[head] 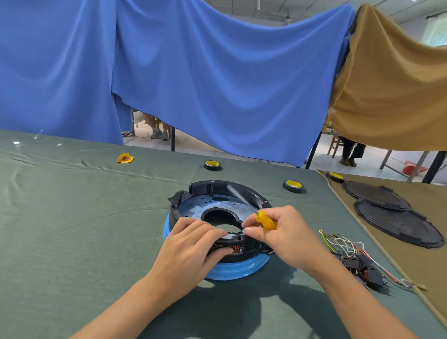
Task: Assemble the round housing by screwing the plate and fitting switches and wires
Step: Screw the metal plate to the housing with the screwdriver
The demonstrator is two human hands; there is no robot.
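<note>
Green-clothed table [66,227], round housing [218,186] at centre, 2 tape rolls [212,165] beyond it, wire-and-switch bundle [349,252] right — yellow scrap [125,157] far left

The screwdriver [267,220] has a blurred shaft, and the left hand [192,247] hides part of the housing [213,189] rim.

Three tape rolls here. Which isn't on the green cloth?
The rightmost tape roll, on the tan cloth beside the black covers. The left roll and middle roll sit on the green cloth.
</note>
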